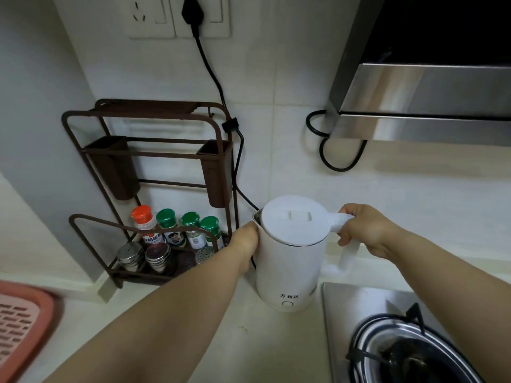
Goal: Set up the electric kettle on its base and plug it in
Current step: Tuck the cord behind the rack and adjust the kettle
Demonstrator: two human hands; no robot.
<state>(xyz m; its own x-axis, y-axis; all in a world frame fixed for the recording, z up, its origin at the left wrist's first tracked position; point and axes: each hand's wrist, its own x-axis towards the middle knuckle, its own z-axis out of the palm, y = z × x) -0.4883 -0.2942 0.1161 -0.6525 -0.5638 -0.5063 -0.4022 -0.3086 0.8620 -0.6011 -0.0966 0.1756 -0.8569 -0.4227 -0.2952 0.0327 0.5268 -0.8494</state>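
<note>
While the pink drain tray (19,324) sits cut off at the near left edge, further right a brown wire rack (149,189) stands in the far corner, spice bottles (177,229) on its bottom shelf, labels too small to read. Above it, a black plug (192,12) is seated in the wall socket (199,16), and its cord (213,76) drops behind the rack and vanishes behind the kettle. Left hand (246,241) presses flat on the kettle's left side by the spout, fingertips hidden behind the body. White kettle (290,255) stands upright on the counter (193,327), lid shut; whether a base sits under it, I cannot tell. Right hand (362,230) is curled tight round the handle. Gas burner (409,352) is cropped at near right, under the steel hood (425,106).
</note>
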